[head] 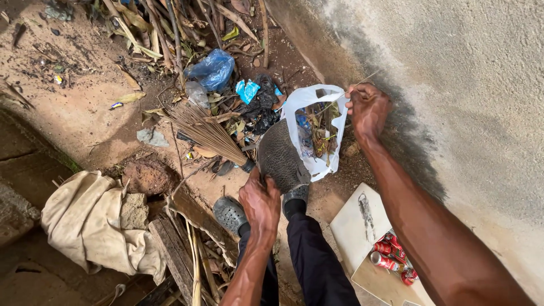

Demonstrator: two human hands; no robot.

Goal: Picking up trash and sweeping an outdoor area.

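- The left hand (259,199) is closed round the handle end of a straw broom (207,131), whose bristles fan out away from the hand toward a heap of litter (249,99).
- The right hand (367,107) is curled shut, pinching the rim of a white plastic bag (309,127) and lifting it open against the rough wall (453,85).
- The bag hangs between the two hands, its mouth facing the broom; dry leaves and scraps already lie inside.
- A dark rounded pan-like thing (279,156) sits just in front of the left hand, touching the bag's lower edge.
- To do this well, I judge the bag mouth should be held wide and low, near the ground, and the sweepings moved in short strokes so that nothing spills past the rim.
- A blue plastic bag (212,69) lies beyond the broom; a pale cloth (90,221) lies well out to the left of the left hand.
- Red cans (391,255) rest on a white board (357,224) beneath the right forearm.
- Hard to tell: what the dark rounded thing is and whether the left hand grips it too; the fingertips are hidden.
- The shoes (229,214) are partly covered by the left arm.
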